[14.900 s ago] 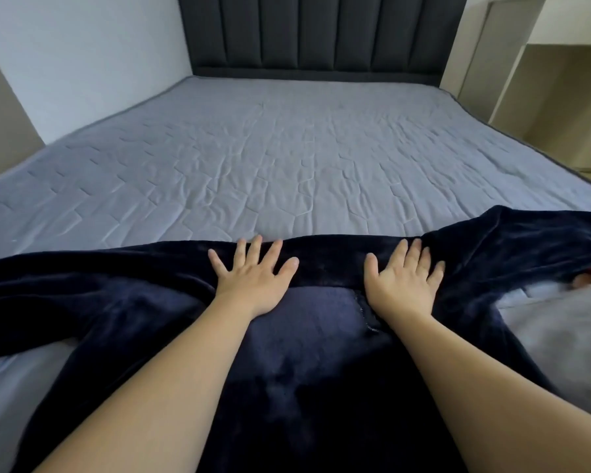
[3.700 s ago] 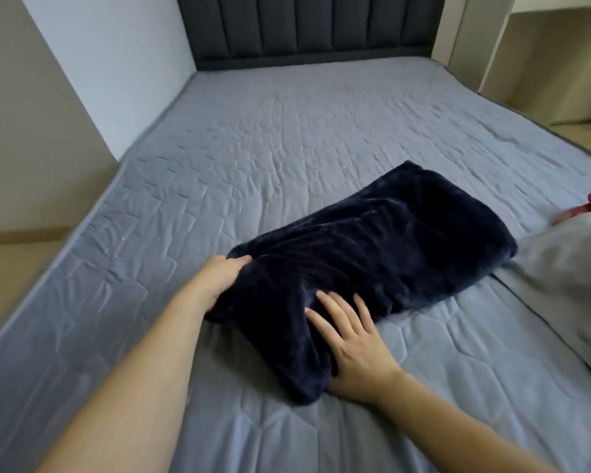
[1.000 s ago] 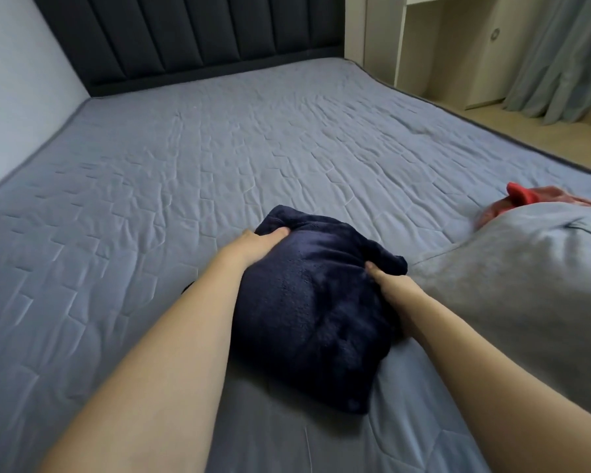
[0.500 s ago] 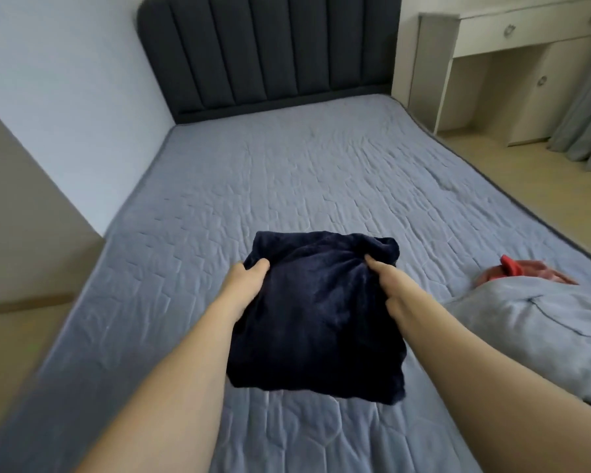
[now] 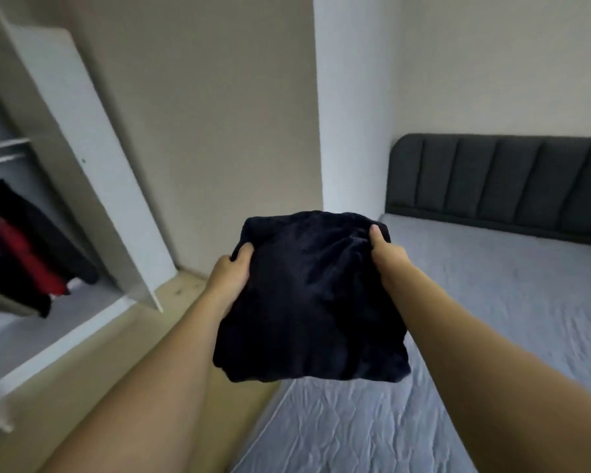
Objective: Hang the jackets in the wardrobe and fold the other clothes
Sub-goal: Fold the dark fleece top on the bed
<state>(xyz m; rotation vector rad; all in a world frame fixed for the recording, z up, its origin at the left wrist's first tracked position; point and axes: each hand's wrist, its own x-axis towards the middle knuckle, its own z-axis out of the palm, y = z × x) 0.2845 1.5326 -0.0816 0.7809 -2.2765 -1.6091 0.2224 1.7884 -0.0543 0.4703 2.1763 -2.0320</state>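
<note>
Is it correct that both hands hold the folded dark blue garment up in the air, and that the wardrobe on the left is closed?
Not quite. The head view shows the wardrobe open, its door swung out and dark and red clothes hanging inside. The rest is right: the left hand and right hand grip the folded dark blue garment in the air.
</note>
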